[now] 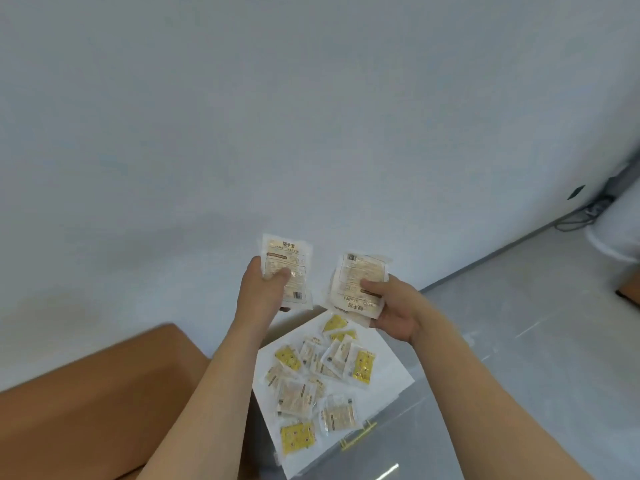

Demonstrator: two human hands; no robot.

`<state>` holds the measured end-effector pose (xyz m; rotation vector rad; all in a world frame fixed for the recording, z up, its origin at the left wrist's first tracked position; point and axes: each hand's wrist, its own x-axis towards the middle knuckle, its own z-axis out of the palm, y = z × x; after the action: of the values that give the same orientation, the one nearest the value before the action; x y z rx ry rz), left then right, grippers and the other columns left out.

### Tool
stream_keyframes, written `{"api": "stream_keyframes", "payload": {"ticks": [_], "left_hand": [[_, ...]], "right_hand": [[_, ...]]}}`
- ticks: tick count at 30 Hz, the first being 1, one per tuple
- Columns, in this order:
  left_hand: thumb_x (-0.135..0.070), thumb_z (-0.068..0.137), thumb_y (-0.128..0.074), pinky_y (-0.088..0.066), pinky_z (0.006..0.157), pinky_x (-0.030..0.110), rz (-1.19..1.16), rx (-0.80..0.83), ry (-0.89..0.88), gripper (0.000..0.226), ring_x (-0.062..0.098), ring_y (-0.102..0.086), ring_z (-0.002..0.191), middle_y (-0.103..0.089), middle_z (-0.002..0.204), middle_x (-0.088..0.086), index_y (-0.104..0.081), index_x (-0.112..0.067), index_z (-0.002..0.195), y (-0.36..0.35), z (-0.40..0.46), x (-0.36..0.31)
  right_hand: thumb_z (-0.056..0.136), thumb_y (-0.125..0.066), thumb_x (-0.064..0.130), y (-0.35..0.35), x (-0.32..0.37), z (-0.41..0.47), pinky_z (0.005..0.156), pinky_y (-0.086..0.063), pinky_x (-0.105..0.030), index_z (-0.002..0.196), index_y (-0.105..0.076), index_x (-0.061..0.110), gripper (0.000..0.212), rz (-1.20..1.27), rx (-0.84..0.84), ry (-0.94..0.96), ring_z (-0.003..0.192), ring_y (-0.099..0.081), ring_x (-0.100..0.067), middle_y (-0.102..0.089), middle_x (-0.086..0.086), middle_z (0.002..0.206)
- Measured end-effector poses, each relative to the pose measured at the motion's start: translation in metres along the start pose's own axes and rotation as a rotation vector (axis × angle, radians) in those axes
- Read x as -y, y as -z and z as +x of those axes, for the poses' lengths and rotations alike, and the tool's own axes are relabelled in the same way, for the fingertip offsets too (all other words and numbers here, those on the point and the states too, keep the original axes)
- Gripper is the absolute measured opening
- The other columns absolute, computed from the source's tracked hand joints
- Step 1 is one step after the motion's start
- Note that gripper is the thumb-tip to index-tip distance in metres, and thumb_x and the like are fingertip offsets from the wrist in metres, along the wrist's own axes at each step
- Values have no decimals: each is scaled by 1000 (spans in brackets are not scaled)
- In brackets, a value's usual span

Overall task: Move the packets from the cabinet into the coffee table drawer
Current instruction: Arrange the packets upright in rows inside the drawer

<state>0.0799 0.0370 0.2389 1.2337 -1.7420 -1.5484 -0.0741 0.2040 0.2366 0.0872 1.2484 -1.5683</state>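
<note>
My left hand [261, 292] grips a white packet with brown print [289, 268], held upright above the open drawer. My right hand [394, 308] grips a small stack of similar white packets [360, 285], thumb across the top one. Below both hands lies the open white drawer [384, 370] of the coffee table, with several yellow packets [297, 438] and white packets [296, 396] scattered inside. A gold handle [358, 434] runs along the drawer's front.
The brown coffee table top [86, 410] fills the lower left. A pale wall [311, 116] stands behind. Grey glossy floor [519, 323] spreads to the right, with dark cables [581, 214] and a white object [616, 233] at the far right edge.
</note>
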Motion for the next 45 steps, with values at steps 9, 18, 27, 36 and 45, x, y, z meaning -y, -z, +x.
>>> {"api": "stream_keyframes", "payload": {"ticks": [9,18,27,36,45], "left_hand": [[-19,93,-60,-56,52,28,-39,68,-21,17,15,-67,90,-63,103,-9,-50,-27,104,-10,10,-18],[-17,95,-59,-53,60,27,-6,283,-176,22,15,-67,92,-66,106,-6,-53,-23,115,-87,-48,-73],[-16,95,-59,-50,55,19,20,366,-318,24,7,-64,90,-63,103,-15,-51,-29,113,-200,-180,-113],[-16,94,-58,-48,57,21,77,440,-351,24,4,-62,88,-62,100,-18,-50,-30,111,-284,-293,-115],[-14,94,-59,-54,53,21,-22,519,-307,21,6,-66,86,-64,100,-14,-52,-34,100,-344,-369,-125]], "right_hand": [[89,-61,-3,-6,15,-31,55,-57,-37,115,-58,16,32,43,-222,216,82,-74,-27,-75,-8,100],[90,-56,-2,59,31,-122,49,-55,-30,114,-58,12,28,120,-390,332,78,-73,-26,-72,-11,103],[90,-56,0,195,43,-258,54,-53,-30,117,-57,18,32,50,-462,436,85,-71,-25,-71,-6,104],[87,-53,2,287,40,-336,60,-55,-32,114,-60,17,32,96,-538,489,80,-72,-25,-74,-6,98],[86,-52,2,356,22,-402,75,-59,-40,109,-62,16,28,84,-614,547,79,-74,-25,-75,-5,93]]}}
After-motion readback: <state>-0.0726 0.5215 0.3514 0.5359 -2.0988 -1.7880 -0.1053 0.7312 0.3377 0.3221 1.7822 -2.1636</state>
